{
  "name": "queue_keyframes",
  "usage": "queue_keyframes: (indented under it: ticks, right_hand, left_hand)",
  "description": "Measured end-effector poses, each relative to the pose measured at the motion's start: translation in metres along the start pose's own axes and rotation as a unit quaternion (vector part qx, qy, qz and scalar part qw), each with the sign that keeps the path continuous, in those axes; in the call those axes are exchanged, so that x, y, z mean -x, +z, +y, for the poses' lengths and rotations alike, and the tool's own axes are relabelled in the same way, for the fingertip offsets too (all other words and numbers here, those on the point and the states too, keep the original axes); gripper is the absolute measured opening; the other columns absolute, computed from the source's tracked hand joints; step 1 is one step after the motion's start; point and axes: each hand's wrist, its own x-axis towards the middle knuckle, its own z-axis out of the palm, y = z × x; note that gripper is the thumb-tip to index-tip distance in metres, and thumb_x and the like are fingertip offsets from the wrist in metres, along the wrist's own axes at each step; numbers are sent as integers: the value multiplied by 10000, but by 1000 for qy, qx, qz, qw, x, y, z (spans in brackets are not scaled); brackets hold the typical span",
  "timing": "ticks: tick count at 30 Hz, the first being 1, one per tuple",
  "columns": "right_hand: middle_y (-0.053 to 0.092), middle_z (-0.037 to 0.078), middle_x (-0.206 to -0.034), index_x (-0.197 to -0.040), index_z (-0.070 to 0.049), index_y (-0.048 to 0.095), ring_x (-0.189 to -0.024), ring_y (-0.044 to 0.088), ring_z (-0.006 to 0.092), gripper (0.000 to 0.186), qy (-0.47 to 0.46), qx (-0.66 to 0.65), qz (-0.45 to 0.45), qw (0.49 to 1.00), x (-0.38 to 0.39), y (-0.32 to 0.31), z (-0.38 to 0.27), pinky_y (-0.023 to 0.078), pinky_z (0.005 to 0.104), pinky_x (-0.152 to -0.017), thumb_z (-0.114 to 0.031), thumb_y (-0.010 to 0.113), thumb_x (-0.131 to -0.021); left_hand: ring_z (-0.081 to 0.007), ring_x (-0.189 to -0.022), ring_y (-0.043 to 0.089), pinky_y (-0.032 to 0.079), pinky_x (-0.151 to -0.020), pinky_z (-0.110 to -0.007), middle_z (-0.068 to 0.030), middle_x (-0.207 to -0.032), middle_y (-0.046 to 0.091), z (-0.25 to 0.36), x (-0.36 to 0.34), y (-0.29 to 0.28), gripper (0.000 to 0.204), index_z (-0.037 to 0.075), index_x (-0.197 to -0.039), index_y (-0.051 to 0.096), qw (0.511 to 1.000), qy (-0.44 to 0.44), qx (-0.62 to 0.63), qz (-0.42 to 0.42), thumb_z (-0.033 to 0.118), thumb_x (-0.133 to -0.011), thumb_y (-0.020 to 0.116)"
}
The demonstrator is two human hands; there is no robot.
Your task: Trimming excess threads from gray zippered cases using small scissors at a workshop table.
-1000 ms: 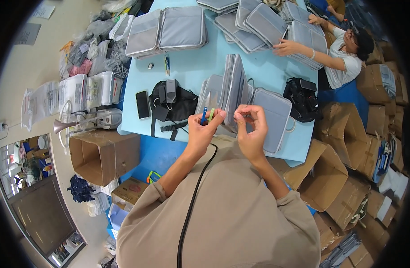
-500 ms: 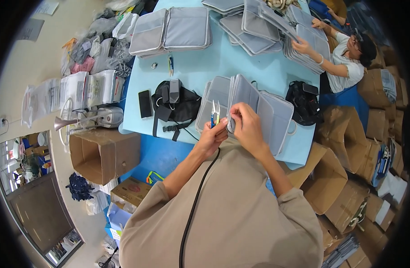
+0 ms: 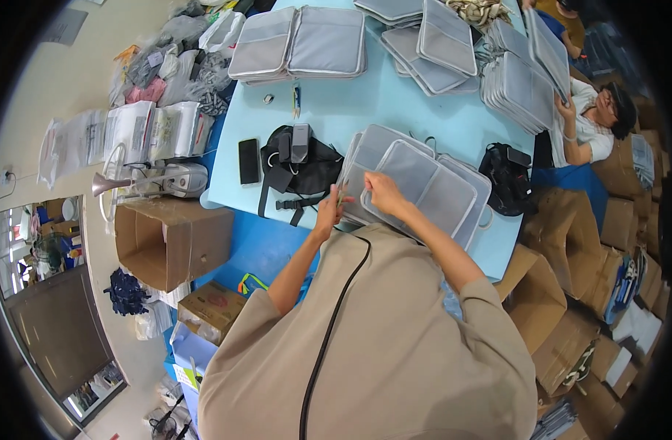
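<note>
- L hand [image 3: 329,210], nr counter's [image 3: 416,116] near edge, mid-way along: mostly closed, fingers curled round a small thin tool [image 3: 342,193]; blurred, so exact kind n/c. Tool tip points approx. away from wearer.
- R hand [image 3: 384,192], just R of it: fingers curled in, narrow, at L end of a grey zip-edged case [image 3: 424,189]; can't tell if fingertips pinch anything.
- Grey zip-edged case lies on other grey cases [image 3: 471,173] at counter's near edge, twd near R corner. Long axis approx. along near edge, slanting from far L to near R; a seam crosses it, splitting a narrower L part from a wider R part.
- L of hands, twd counter's L edge: black pouch [image 3: 320,170] w/ strap; phone [image 3: 249,161] beside it, long axis pointing away from wearer.
- Nr counter's R edge: black bag [image 3: 506,183]; beyond it, co-worker [image 3: 579,117] holding up a grey panel [image 3: 547,55].
</note>
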Motion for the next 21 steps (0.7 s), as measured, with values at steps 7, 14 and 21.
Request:
queue_keyframes:
  ticks: [7,14,21]
  right_hand:
    - [704,174,-805,-833,-21,522,-788,680,396,113,65,-56,11,996,-13,7,16,512,466,-700,53,608,-827]
    - [699,154,-801,-862,-36,609,-839,691,390,111,78,-71,10,994,-9,13,25,515,476,-728,41,616,-782]
    - [695,155,-820,-802,-20,472,-804,667,353,121,77,-82,3,994,-8,9,20,506,431,-720,69,553,-817]
  left_hand:
    - [-212,-569,561,440,-570,-387,-78,-607,557,-35,2,-15,538,43,-1133,774,941,195,-261,94,473,-1129,451]
    - [-419,-844,712,548,-720,-470,-222,-998,748,-18,21,-3,368,45,-1223,718,857,297,-412,82,358,-1039,658]
    - [-347,-748,692,533,-679,-423,-200,-992,735,-13,21,1,383,29,-1249,724,824,348,-440,80,324,-1004,720]
